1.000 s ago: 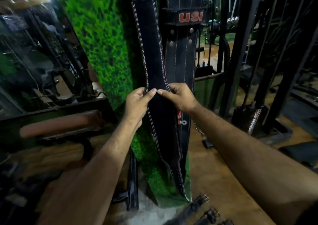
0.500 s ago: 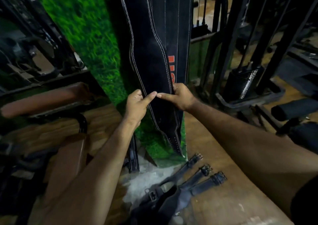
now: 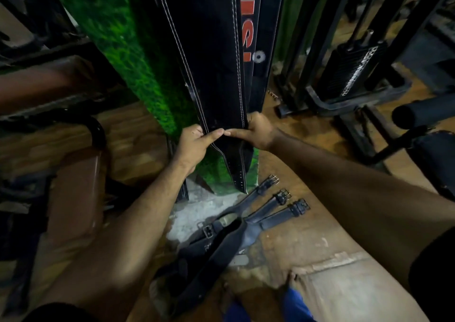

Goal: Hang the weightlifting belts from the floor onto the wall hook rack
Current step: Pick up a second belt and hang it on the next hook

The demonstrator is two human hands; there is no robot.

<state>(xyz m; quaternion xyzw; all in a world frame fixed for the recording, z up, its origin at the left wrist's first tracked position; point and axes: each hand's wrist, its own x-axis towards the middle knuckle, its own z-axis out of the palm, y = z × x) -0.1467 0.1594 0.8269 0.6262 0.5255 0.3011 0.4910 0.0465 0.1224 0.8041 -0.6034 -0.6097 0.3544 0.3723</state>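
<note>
A black belt with white stitching (image 3: pixel 209 58) hangs down the grass-covered pillar, its punched tail ending near the floor. My left hand (image 3: pixel 194 144) and my right hand (image 3: pixel 256 132) pinch its narrow lower part from either side, thumbs meeting across the front. Behind it hangs a second black belt with red lettering (image 3: pixel 258 38). Several black belts with metal buckles (image 3: pixel 246 220) lie in a heap on the wooden floor below my hands. The hook rack is out of view above.
The green grass-textured pillar (image 3: pixel 118 33) stands behind the hanging belts. A brown padded bench (image 3: pixel 73 193) sits at left. A black weight-stack machine (image 3: pixel 349 68) and a padded roller (image 3: pixel 423 112) stand at right. My feet (image 3: pixel 288 284) show at the bottom.
Both hands have slid down the hanging belt to its narrow lower end. The view has tilted downward, bringing the heap of belts on the floor into sight.
</note>
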